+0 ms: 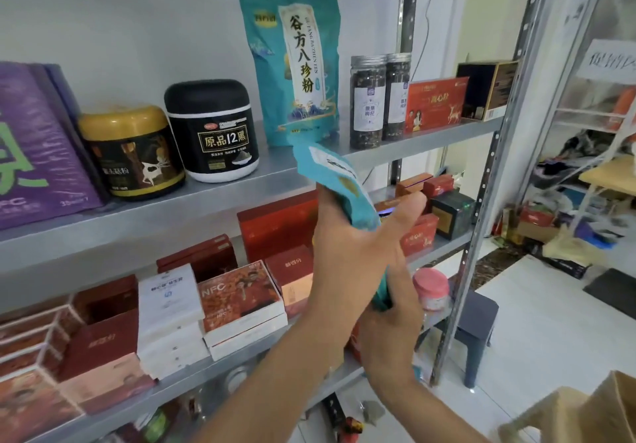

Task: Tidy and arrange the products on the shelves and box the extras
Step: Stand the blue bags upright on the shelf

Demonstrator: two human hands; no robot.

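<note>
— What are the fingers doing?

— Both sets are clamped on one teal pouch [339, 184]. The left hand [344, 246] grips its middle, with the thumb [406, 208] stretched out along the right side and the fingers curled round the far side. The right hand [389, 322] sits just below and pinches the pouch's lower end, where a strip of teal shows.

— Where is that pouch?

— It is held in the air in front of the shelving, edge-on to the camera. Its upper end tilts left, up by the front edge of the upper shelf [241, 184], and it rests on nothing.

— And behind it?

— A second teal pouch [292, 64] stands upright on that shelf against the back wall. To its left are a black jar [211, 129], a gold-lidded jar [130, 153] and a purple box [34, 143] at the far left. To its right are two clear jars [368, 102] of dark contents side by side, then a red box [437, 103] and a dark box [488, 90].

— Below?

— The lower shelf [192, 370] carries red boxes, stacked white boxes [168, 305] and an orange NFC box [241, 294]. A pink-lidded jar [432, 287] shows just right of the right hand. A grey stool [478, 322] stands on the floor beyond it.
</note>
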